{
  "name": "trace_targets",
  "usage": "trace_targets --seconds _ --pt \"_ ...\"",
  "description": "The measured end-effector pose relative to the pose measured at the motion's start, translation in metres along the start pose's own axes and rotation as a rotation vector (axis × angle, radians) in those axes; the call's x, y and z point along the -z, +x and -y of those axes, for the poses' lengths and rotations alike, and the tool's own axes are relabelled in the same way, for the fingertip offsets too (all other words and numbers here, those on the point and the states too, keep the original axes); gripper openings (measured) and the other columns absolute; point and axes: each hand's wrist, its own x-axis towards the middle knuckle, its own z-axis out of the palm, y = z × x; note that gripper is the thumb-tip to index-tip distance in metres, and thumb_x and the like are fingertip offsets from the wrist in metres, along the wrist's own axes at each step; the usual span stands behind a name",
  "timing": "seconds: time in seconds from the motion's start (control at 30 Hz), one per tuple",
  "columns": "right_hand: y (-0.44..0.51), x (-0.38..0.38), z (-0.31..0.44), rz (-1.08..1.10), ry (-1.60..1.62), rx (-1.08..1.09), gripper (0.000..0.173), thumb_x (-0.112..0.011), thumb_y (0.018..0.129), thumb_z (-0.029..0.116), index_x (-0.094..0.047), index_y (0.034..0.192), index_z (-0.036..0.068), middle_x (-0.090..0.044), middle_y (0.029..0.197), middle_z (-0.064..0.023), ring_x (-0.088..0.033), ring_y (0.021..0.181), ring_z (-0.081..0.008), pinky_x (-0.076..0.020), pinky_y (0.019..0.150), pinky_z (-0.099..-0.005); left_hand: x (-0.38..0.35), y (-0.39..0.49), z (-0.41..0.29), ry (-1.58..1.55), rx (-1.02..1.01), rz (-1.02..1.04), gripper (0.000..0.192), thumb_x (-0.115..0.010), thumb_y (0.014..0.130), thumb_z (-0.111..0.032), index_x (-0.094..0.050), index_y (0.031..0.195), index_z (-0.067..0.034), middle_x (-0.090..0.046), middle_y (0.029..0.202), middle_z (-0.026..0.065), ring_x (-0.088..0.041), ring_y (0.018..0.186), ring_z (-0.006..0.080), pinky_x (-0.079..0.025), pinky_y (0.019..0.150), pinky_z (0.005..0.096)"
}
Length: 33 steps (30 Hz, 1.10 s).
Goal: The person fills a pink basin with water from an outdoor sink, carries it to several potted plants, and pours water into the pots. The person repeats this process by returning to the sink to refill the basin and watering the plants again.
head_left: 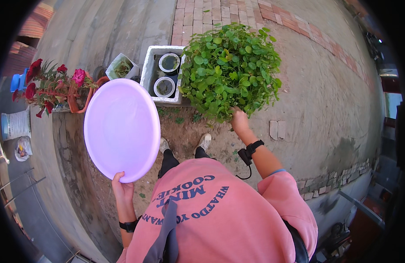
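Observation:
My left hand (123,189) grips the lower rim of a round lilac plastic basin (123,128), with the thumb on its near edge. Its smooth inside faces me and holds nothing that I can see. My right hand (238,117) reaches into the near edge of a dense clump of round-leaved green plants (230,69). Leaves cover the fingertips, so whether they grip a stem is hidden. Just left of the foliage stands a white foam box (145,70) holding two round white tubs (169,62) with dark contents and some greenery.
Left of the box are a white angular pot (131,70) with sparse plants and terracotta-coloured planters (73,100) with red flowers. A concrete ledge (47,157) runs along the left. My shoes (205,141) stand on bare soil. Two bricks (277,130) lie in the ground at right.

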Motion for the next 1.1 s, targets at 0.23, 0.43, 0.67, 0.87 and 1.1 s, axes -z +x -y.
trace_targets --seconds 0.23,0.43,0.67,0.87,1.1 --pt "-0.009 -0.006 -0.012 -0.25 0.126 -0.035 0.012 -0.058 0.076 0.005 -0.055 0.088 0.003 -0.057 0.086 -0.0179 -0.058 0.076 -0.0386 -0.0472 0.064 -0.0455 -0.045 0.001 -0.021 0.185 0.011 0.087 0.046 -0.055 0.073 -0.002 -0.046 0.118 0.003 -0.06 0.108 0.0096 -0.061 0.097 0.0199 -0.054 0.081 0.0319" --pt "-0.019 -0.012 -0.017 -0.334 0.136 -0.058 0.01 -0.057 0.081 0.009 -0.056 0.089 0.003 -0.059 0.086 -0.0177 -0.057 0.075 -0.0392 -0.0471 0.063 -0.0447 -0.115 0.014 -0.041 0.487 -0.113 0.123 0.047 -0.057 0.074 -0.006 -0.044 0.118 0.004 -0.057 0.105 0.0103 -0.061 0.09 0.0188 -0.054 0.073 0.0282" --pt "-0.021 -0.004 -0.017 -0.22 0.104 -0.056 0.015 -0.06 0.079 0.007 -0.06 0.094 0.005 -0.06 0.086 -0.0161 -0.058 0.074 -0.0372 -0.0469 0.064 -0.0441 -0.206 0.043 -0.04 0.637 -0.143 0.323 0.045 -0.059 0.077 -0.01 -0.045 0.115 0.009 -0.058 0.102 0.0117 -0.062 0.087 0.0205 -0.055 0.072 0.0304" --pt "-0.022 0.03 0.005 -0.268 0.14 -0.117 0.011 -0.058 0.082 0.01 -0.059 0.092 0.005 -0.059 0.086 -0.0159 -0.059 0.076 -0.0373 -0.0482 0.064 -0.0442 -0.282 0.059 -0.019 0.738 -0.317 0.475 0.039 -0.058 0.075 -0.012 -0.051 0.109 0.007 -0.06 0.095 0.0112 -0.062 0.079 0.019 -0.052 0.061 0.0289" --pt "0.009 0.094 0.023 -0.597 0.341 0.01 0.01 -0.055 0.083 0.004 -0.058 0.093 0.004 -0.059 0.088 -0.0152 -0.059 0.076 -0.0346 -0.0487 0.065 -0.0394 -0.323 0.074 -0.011 0.941 -0.462 0.509 0.034 -0.056 0.074 -0.011 -0.057 0.102 0.008 -0.063 0.09 0.0126 -0.061 0.076 0.0196 -0.049 0.061 0.0296"
